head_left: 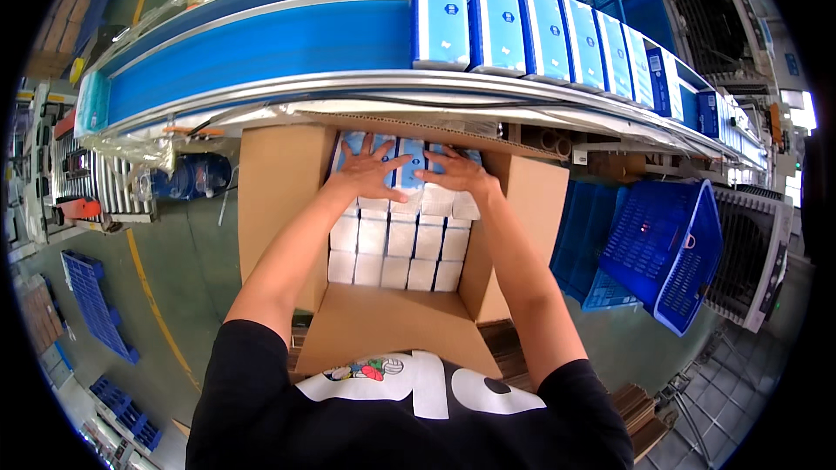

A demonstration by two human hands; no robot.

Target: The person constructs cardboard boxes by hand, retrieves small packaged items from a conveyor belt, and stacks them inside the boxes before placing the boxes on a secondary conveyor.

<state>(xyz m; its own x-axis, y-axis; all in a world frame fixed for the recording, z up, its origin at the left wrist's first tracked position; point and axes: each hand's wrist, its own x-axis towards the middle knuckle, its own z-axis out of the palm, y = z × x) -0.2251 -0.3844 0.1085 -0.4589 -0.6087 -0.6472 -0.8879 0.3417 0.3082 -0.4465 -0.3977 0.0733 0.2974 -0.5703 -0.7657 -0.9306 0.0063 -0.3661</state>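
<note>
Black shirt overlaps carton flap; conveyor beyond, basket right.

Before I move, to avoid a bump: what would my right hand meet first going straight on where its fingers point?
Your right hand would likely meet your left hand first, though depth is unclear.

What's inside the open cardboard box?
Inside the cardboard box are white and blue packs; the left hand and right hand rest on the far ones. Anything beneath the packs is hidden.
</note>
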